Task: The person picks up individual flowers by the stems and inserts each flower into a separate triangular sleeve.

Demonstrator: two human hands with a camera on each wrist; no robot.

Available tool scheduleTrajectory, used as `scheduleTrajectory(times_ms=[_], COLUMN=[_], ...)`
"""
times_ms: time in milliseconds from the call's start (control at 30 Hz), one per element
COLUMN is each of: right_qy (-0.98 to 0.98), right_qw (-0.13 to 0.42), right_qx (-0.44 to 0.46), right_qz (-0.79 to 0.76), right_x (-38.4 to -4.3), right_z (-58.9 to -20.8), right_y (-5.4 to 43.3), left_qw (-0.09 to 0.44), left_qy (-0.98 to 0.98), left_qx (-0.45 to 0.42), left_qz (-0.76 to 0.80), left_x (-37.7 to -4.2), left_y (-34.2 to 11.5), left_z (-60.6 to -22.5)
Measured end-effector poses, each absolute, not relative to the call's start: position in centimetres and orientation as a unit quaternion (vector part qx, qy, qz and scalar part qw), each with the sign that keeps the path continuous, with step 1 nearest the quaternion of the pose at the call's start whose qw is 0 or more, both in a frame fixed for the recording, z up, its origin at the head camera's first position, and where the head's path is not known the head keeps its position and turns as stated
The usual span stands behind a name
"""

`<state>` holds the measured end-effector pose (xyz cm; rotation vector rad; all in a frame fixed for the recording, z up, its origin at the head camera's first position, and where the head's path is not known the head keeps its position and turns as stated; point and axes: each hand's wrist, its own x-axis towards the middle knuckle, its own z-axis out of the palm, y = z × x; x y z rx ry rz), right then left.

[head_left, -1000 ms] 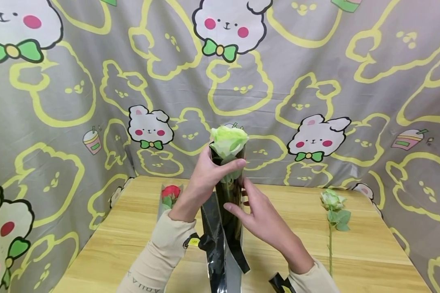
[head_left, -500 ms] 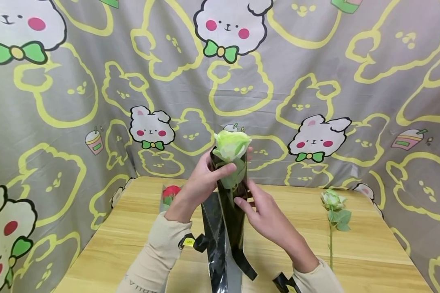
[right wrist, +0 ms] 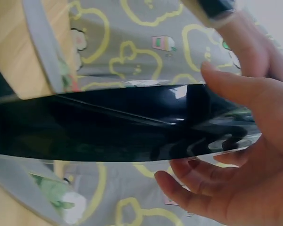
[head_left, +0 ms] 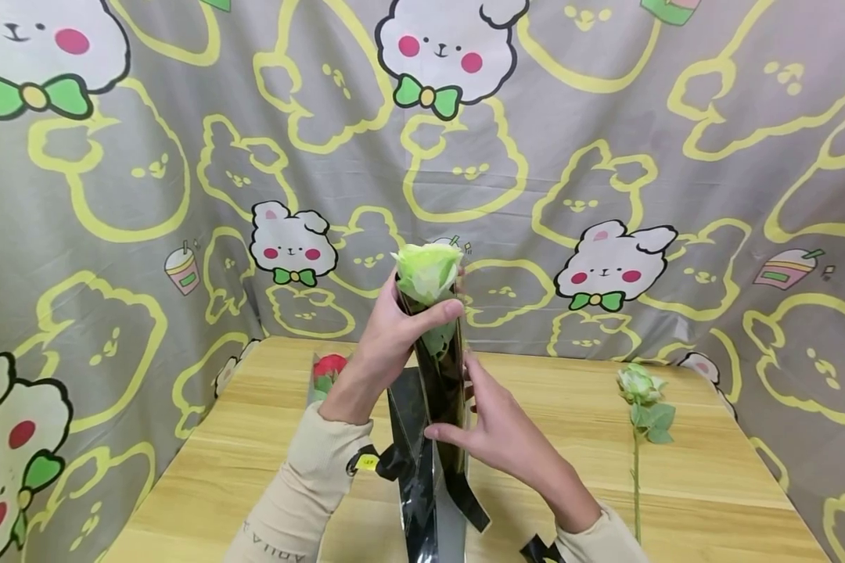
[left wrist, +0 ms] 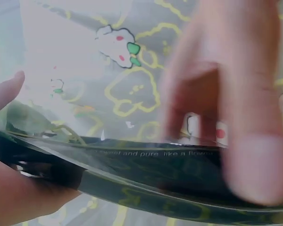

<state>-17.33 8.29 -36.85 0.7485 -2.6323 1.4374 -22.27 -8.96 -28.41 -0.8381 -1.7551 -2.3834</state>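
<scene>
At the clock's centre, a green flower is poking from a black wrapper stretching toward six o'clock. The left hand is gripping near the top, the right hand lower down, seemingly seating the flower; the next move is probably calling for steady support.

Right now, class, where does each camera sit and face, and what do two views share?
Head: worn there, facing forward and down; left hand, right hand and sleeves show.
Left wrist: worn there, facing the dark wrapper; parts of both hands show.
Right wrist: worn there, facing the wrapper; right hand and left arm show.
Both wrist views share wrapper and patterned curtain.
</scene>
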Motion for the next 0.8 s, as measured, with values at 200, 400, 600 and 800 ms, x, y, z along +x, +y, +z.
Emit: scheduleTrajectory(times_ms=[200, 400, 600, 800], right_qy=[-0.869, -0.876, -0.879, -0.878], right_qw=[0.056, 0.120, 0.117, 0.135], right_qx=[0.228, 0.215, 0.205, 0.198], right_qz=[0.435, 0.414, 0.414, 0.413], right_x=[-16.9, -16.5, -16.3, -16.5], right_z=[-38.6, -39.5, -39.6, -39.1], right_y=[7.4, 7.0, 7.0, 6.6], left_qw=[0.052, 0.075, 0.067, 0.056], left_qy=[-0.571, -0.555, -0.550, -0.591], left_qx=[-0.214, -0.206, -0.201, -0.228], left_qz=[-0.791, -0.803, -0.808, -0.772], left_x=[-22.1, -22.1, -22.3, -21.8], left_y=[-8.9, -9.0, -9.4, -9.1], left_z=[-27.7, -27.6, -27.7, -28.3])
